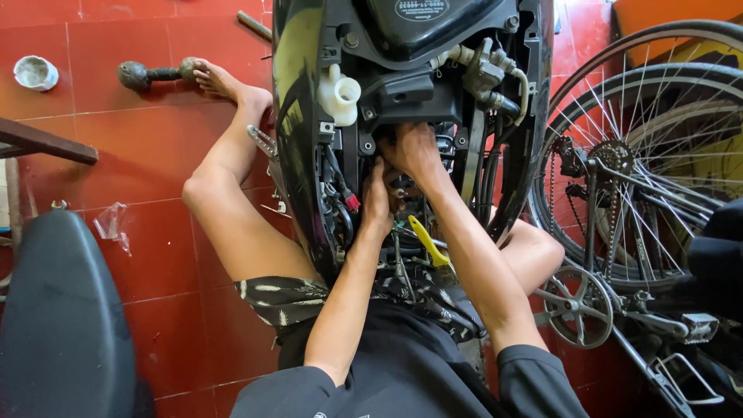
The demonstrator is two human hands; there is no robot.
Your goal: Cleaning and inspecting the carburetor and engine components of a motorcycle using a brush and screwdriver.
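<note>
While both reach inside the scooter (309,93), left hand (377,203) and right hand (410,149) seem closed, grip unclear

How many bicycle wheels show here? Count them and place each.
2. Both spoked bicycle wheels stand at the right edge: the outer wheel behind, the inner wheel in front, overlapping it. The scooter body and dark objects may hide others.

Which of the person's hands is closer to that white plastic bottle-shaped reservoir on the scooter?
The left hand, though narrowly. It sits below and slightly right of the white plastic reservoir, reaching into the black scooter frame. The right hand is higher but farther right.
</note>
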